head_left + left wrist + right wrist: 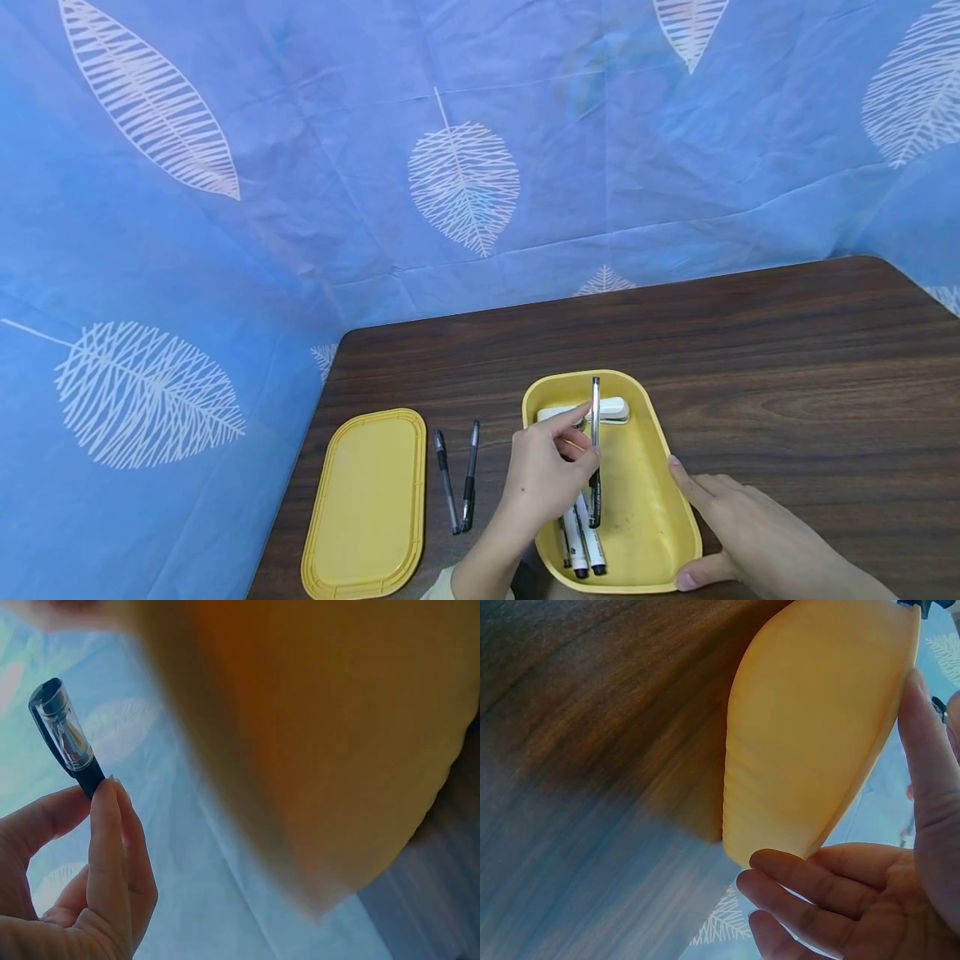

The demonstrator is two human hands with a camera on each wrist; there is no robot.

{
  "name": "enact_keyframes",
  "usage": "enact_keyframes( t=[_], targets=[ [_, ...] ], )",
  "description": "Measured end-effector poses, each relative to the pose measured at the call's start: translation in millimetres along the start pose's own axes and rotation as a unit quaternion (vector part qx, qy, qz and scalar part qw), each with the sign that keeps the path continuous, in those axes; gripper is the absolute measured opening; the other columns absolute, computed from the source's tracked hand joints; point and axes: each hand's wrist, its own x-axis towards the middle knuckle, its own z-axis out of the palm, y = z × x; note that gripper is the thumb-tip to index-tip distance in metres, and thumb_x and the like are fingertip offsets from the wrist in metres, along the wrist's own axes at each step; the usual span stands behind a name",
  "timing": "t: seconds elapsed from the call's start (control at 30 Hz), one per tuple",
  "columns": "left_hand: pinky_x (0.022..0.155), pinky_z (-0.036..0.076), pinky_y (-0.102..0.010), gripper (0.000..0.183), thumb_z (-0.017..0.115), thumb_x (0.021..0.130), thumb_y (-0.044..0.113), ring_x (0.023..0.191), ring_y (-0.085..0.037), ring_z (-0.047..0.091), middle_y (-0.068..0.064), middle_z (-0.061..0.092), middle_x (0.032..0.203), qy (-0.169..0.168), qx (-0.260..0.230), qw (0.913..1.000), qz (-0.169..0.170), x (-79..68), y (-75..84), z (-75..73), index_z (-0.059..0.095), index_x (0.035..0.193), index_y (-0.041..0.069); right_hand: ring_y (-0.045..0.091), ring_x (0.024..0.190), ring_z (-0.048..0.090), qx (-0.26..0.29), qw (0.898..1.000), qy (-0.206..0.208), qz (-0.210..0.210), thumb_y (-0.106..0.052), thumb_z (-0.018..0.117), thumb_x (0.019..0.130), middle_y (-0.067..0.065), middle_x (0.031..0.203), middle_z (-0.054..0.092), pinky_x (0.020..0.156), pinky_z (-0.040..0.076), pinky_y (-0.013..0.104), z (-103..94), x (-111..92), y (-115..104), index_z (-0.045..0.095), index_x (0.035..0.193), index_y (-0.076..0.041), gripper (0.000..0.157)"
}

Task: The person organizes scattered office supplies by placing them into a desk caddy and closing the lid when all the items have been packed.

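Observation:
My left hand (543, 471) pinches a capped gel pen (596, 502) between thumb and fingertips, upright in the head view, over the left part of a yellow box (641, 508). In the left wrist view the pen's clear cap end (69, 735) sticks out above the fingers. My right hand (750, 525) rests against the box's right side with fingers spread, thumb at the near corner. Inside the box lie white markers (588, 537) with black caps, partly under the left hand, and a white stapler (615, 409) at the far end.
Left of the box, two black-gripped pens (470, 479) lie on the dark wooden table (787, 358). A yellow lid (371, 500) lies flat farther left, near the table's left edge. Blue cloth (315, 167) with white leaf prints hangs behind the table.

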Motion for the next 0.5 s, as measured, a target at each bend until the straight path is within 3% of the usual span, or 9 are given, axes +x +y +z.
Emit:
enact_keyframes(
  t=[0.5],
  targets=[
    [0.052,0.047,-0.012,0.047,0.071,0.079,0.007,0.062,0.009,0.057,0.009,0.072,0.085,-0.029,-0.008,0.9988,-0.038,0.4,-13.0,36.7,0.068,0.124,0.021,0.018,0.096,0.060,-0.013,1.000,0.025,-0.014,-0.078,0.060,0.064,-0.005,0.116,0.063,0.074,0.052,0.036,2.6,-1,0,0.019,0.154,-0.002,0.125]
  ],
)
